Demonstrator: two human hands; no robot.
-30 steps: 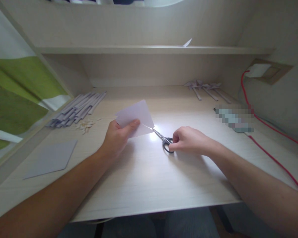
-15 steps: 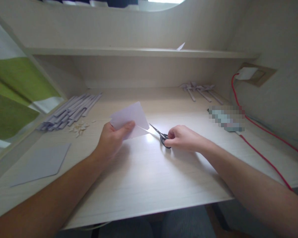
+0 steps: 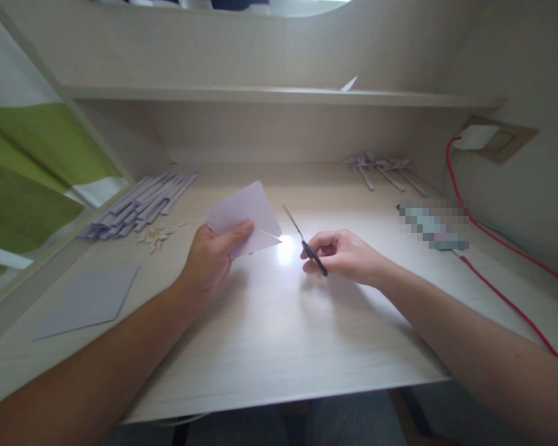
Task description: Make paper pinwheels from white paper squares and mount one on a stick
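Observation:
My left hand (image 3: 214, 254) pinches a piece of pale lilac paper (image 3: 246, 210) between thumb and fingers, raised over the desk. A slit splits the paper's right side into two flaps. To its right, my right hand (image 3: 344, 254) holds a pair of scissors (image 3: 314, 257) by the dark handles. The blades point up and to the left, apart from the paper, and look closed together. A flat stack of pale paper (image 3: 90, 300) lies on the desk left of my left forearm.
Many rolled paper strips (image 3: 139, 201) lie at the back left, beside small off-white scraps (image 3: 155, 235). Knotted paper strips (image 3: 384, 170) rest at the back right. A pixelated device (image 3: 432, 226) with a red cable (image 3: 506, 303) lies at right. A shelf (image 3: 270, 95) spans the back.
The scissors have come away from the paper's edge and turned, their blades now closed. My left hand keeps the paper nearly in place. The whole view has shifted slightly.

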